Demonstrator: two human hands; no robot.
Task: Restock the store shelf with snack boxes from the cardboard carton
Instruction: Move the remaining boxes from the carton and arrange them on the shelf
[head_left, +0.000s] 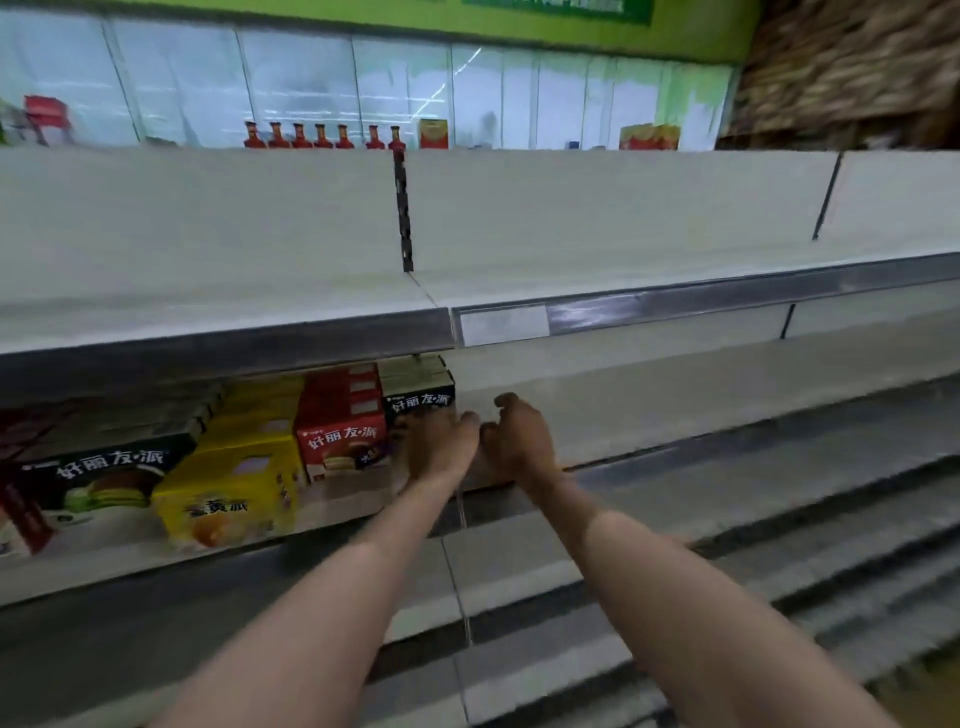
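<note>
— Where are the hands?

— Both arms reach straight out to the second shelf (675, 384). The left hand (441, 447) lies flat-ish, palm down, fingers fairly straight and pointing at the black box (420, 397); its fingertips are at the box's lower front, though blur keeps me from saying they touch. It holds nothing. The right hand (517, 441) is just beside it, almost knuckle to knuckle, fingers loosely curled with the thumb up, and it grips nothing either.

— And the snack boxes?

— All on that same shelf, to the left of the hands. The black box stands deepest in the row, right under the lip of the upper shelf (208, 312). Next to it on the left is a red box (343, 436), then a yellow box (228, 493), then a bigger black and green box (104, 478) near the frame's left edge.

— The carton?

— Not in sight from here.

— Anything in the way?

— The upper shelf's metal rail (727, 296) overhangs the row, with a blank price tag (504, 325) just above the hands. Far behind, red bottles (322, 136) line the top of the back wall. More shelf steps run below the arms.
</note>
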